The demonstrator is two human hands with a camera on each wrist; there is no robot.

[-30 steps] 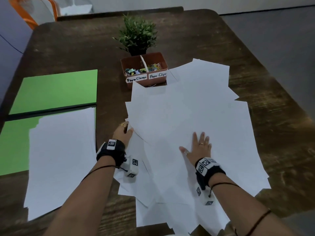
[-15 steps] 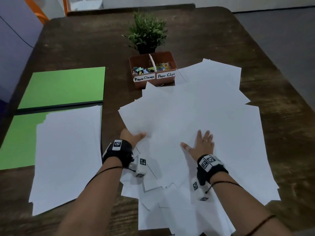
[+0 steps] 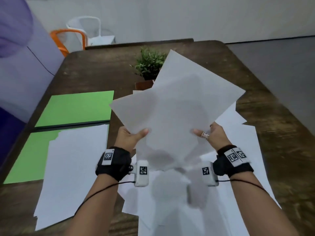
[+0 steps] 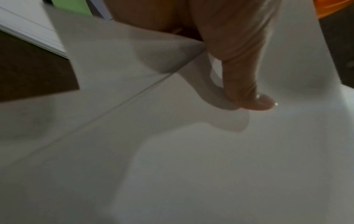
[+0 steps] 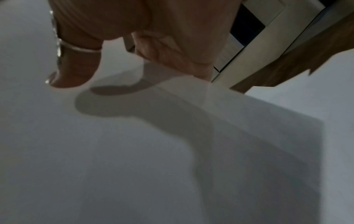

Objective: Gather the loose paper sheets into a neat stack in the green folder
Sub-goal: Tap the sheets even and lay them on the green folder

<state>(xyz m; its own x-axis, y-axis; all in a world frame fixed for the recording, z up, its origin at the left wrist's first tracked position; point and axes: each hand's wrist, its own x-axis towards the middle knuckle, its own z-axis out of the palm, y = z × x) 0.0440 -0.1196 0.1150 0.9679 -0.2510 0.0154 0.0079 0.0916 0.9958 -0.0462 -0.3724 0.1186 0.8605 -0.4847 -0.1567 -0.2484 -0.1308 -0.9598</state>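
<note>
I hold a fanned bunch of white sheets (image 3: 177, 106) raised above the table, tilted up toward me. My left hand (image 3: 131, 135) grips its left edge, thumb on the near face (image 4: 247, 84). My right hand (image 3: 209, 133) grips its right edge, thumb on top (image 5: 76, 66). More loose sheets (image 3: 238, 167) lie spread on the table underneath. The open green folder (image 3: 75, 108) lies at the left, with a stack of paper (image 3: 73, 171) on its near half.
A potted plant (image 3: 150, 63) and a brown box corner (image 3: 144, 85) stand behind the raised sheets, mostly hidden. Dark wooden table (image 3: 272, 133) runs right. Orange and white chairs (image 3: 80, 36) stand beyond the far edge; a purple wall is at left.
Both hands went from pressing and sliding sheets on the table to gripping a bunch by its sides and lifting it up off the pile. The head view tilted up.
</note>
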